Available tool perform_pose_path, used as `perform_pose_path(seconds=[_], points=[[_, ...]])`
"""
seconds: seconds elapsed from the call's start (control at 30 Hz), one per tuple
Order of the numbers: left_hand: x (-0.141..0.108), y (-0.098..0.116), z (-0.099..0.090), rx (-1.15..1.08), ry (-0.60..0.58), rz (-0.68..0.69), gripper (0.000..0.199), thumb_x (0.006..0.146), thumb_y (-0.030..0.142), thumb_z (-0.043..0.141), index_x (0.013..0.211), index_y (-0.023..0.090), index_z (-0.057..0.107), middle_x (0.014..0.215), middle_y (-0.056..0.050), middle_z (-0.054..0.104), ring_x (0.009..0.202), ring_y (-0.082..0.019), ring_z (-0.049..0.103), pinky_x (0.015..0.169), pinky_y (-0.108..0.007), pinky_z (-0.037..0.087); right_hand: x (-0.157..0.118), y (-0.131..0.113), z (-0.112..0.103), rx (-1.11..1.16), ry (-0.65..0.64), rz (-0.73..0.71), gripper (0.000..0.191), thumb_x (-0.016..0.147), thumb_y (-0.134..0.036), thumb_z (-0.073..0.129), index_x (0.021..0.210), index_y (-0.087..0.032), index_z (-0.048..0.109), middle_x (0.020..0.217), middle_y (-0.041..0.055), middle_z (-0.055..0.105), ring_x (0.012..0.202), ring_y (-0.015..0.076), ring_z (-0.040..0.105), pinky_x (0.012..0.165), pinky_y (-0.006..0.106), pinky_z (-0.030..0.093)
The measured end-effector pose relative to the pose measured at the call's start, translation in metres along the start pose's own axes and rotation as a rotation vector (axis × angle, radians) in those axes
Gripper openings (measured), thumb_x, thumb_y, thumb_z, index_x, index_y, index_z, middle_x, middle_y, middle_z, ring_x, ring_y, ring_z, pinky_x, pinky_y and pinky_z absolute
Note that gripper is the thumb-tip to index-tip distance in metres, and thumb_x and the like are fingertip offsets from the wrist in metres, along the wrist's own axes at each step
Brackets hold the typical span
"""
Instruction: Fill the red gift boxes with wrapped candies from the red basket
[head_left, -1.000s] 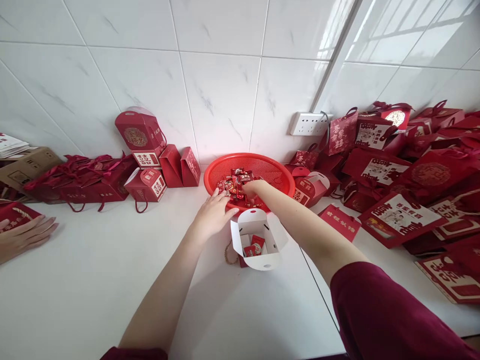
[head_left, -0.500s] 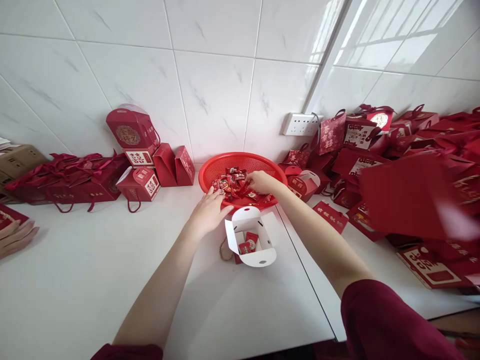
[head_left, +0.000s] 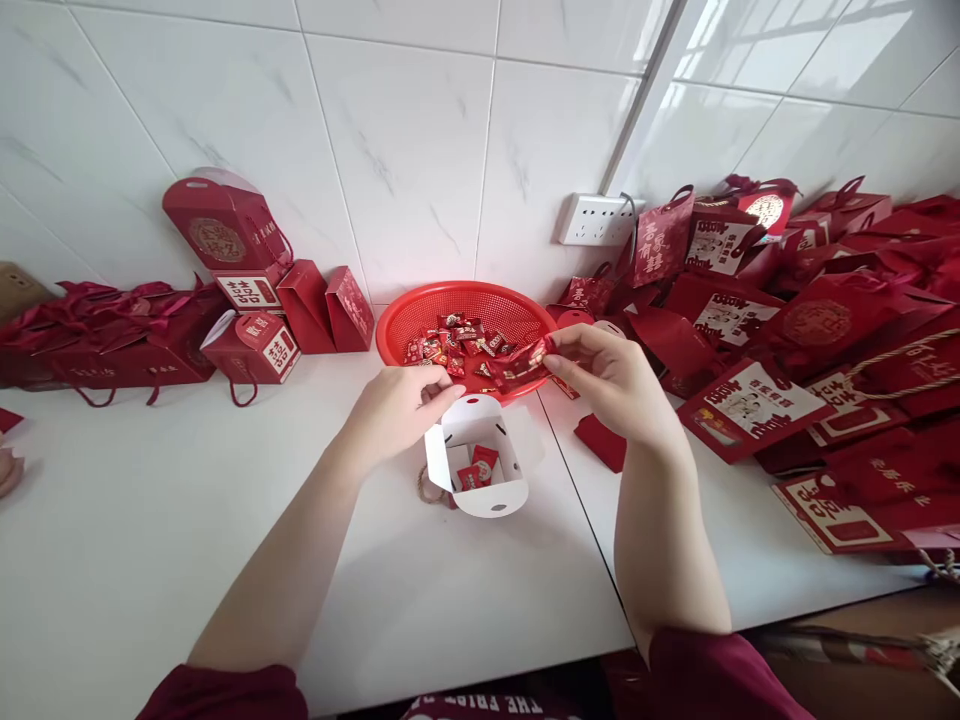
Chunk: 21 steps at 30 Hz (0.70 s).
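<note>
Between the thumb and fingers of my right hand (head_left: 611,380) is a long red wrapped candy (head_left: 521,365), raised over the right front of the red basket (head_left: 397,310). Small red candies (head_left: 450,345) lie inside that basket. My left hand (head_left: 401,410) is at the basket's front left edge, its fingers curled by the top left of the open box; whether they hold anything is hidden. White inside, the open box (head_left: 499,500) stands on the table with its flaps spread and a few red packets (head_left: 478,468) at the bottom.
Red gift boxes (head_left: 251,350) and a ribboned row (head_left: 135,350) stand at the left by the wall. A large pile of red boxes (head_left: 757,400) fills the right. A socket strip (head_left: 598,220) is on the wall. Another person's hand (head_left: 9,470) shows at the left edge.
My right hand has come up out of the basket, toward the right, with the long candy. My left hand's fingers have curled in. The red box that was blurred at the right is no longer in the air.
</note>
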<state>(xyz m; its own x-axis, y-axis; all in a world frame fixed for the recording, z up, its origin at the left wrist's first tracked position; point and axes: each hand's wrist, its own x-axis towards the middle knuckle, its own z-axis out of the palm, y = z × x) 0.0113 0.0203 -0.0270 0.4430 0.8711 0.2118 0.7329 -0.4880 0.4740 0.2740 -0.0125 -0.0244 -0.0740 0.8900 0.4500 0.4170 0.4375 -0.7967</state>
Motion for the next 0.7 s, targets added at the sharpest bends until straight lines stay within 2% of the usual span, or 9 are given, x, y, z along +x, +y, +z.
perform_pose_path(seconds=[0.1, 0.17, 0.23, 0.37, 0.43, 0.53, 0.57, 0.63, 0.7], points=[[0.0, 0.002, -0.004, -0.042, 0.004, -0.029, 0.032, 0.093, 0.047, 0.054, 0.075, 0.023, 0.064, 0.067, 0.005, 0.064, 0.057, -0.012, 0.054, 0.056, -0.028, 0.036, -0.002, -0.007, 0.004, 0.037, -0.214, 0.002, 0.014, 0.093, -0.032, 0.062, 0.102, -0.022, 0.067, 0.098, 0.0029, 0.073, 0.089, 0.0186, 0.069, 0.076, 0.031, 0.055], [0.0, 0.003, -0.007, -0.05, -0.002, -0.039, 0.031, 0.094, 0.047, 0.054, 0.077, 0.023, 0.065, 0.07, 0.005, 0.067, 0.06, -0.013, 0.057, 0.059, -0.028, 0.038, -0.002, -0.009, 0.012, -0.028, -0.357, 0.035, 0.013, 0.092, -0.029, 0.062, 0.104, -0.024, 0.067, 0.1, 0.0021, 0.073, 0.089, 0.0181, 0.069, 0.077, 0.031, 0.055], [-0.002, 0.006, -0.011, -0.033, 0.0, -0.029, 0.03, 0.094, 0.046, 0.053, 0.078, 0.024, 0.066, 0.075, 0.005, 0.07, 0.065, -0.014, 0.06, 0.063, -0.028, 0.041, -0.001, -0.009, 0.02, -0.149, -0.394, 0.06, 0.017, 0.092, -0.024, 0.06, 0.108, -0.024, 0.066, 0.105, 0.0027, 0.074, 0.092, 0.0187, 0.069, 0.078, 0.031, 0.054], [-0.012, 0.019, -0.022, -0.015, 0.074, 0.074, 0.021, 0.095, 0.038, 0.055, 0.087, 0.025, 0.069, 0.085, 0.004, 0.072, 0.076, -0.014, 0.064, 0.069, -0.026, 0.045, -0.002, -0.012, 0.021, -0.26, -0.278, 0.012, 0.017, 0.095, -0.022, 0.055, 0.107, -0.024, 0.066, 0.111, 0.0031, 0.073, 0.098, 0.0197, 0.068, 0.082, 0.033, 0.052], [-0.019, 0.022, -0.024, -0.036, 0.185, 0.14, 0.015, 0.094, 0.034, 0.058, 0.089, 0.023, 0.068, 0.086, 0.004, 0.072, 0.077, -0.013, 0.063, 0.071, -0.024, 0.046, -0.005, -0.015, 0.015, -0.222, -0.22, -0.015, 0.015, 0.097, -0.025, 0.053, 0.103, -0.024, 0.067, 0.108, 0.0023, 0.073, 0.096, 0.0188, 0.068, 0.081, 0.032, 0.052], [-0.032, 0.009, -0.015, -0.056, 0.41, 0.215, 0.017, 0.093, 0.029, 0.058, 0.08, 0.02, 0.062, 0.077, 0.002, 0.067, 0.07, -0.013, 0.059, 0.071, -0.025, 0.046, -0.016, -0.012, 0.008, -0.144, -0.092, -0.007, 0.017, 0.099, -0.034, 0.053, 0.103, -0.024, 0.066, 0.105, 0.0025, 0.072, 0.091, 0.0182, 0.067, 0.08, 0.032, 0.052], [-0.037, 0.0, -0.007, -0.063, 0.438, 0.221, 0.021, 0.094, 0.029, 0.057, 0.076, 0.019, 0.059, 0.073, 0.001, 0.064, 0.069, -0.013, 0.057, 0.069, -0.025, 0.046, -0.022, -0.007, 0.008, -0.118, -0.038, 0.013, 0.019, 0.099, -0.038, 0.053, 0.105, -0.024, 0.065, 0.108, 0.0034, 0.072, 0.091, 0.0185, 0.067, 0.08, 0.032, 0.053], [-0.049, -0.022, 0.012, -0.101, 0.386, 0.195, 0.024, 0.097, 0.03, 0.049, 0.078, 0.019, 0.059, 0.076, -0.002, 0.064, 0.073, -0.015, 0.06, 0.07, -0.027, 0.047, -0.034, 0.007, 0.013, -0.065, 0.068, 0.073, 0.027, 0.098, -0.045, 0.053, 0.113, -0.024, 0.061, 0.114, 0.006, 0.069, 0.095, 0.02, 0.066, 0.08, 0.034, 0.054], [-0.061, -0.041, 0.034, -0.164, 0.302, 0.198, 0.025, 0.1, 0.034, 0.04, 0.1, 0.019, 0.061, 0.098, -0.007, 0.069, 0.093, -0.02, 0.065, 0.081, -0.032, 0.051, -0.049, 0.025, 0.024, 0.01, 0.146, 0.124, 0.035, 0.099, -0.05, 0.05, 0.121, -0.024, 0.056, 0.12, 0.009, 0.066, 0.102, 0.0221, 0.064, 0.084, 0.037, 0.054]])
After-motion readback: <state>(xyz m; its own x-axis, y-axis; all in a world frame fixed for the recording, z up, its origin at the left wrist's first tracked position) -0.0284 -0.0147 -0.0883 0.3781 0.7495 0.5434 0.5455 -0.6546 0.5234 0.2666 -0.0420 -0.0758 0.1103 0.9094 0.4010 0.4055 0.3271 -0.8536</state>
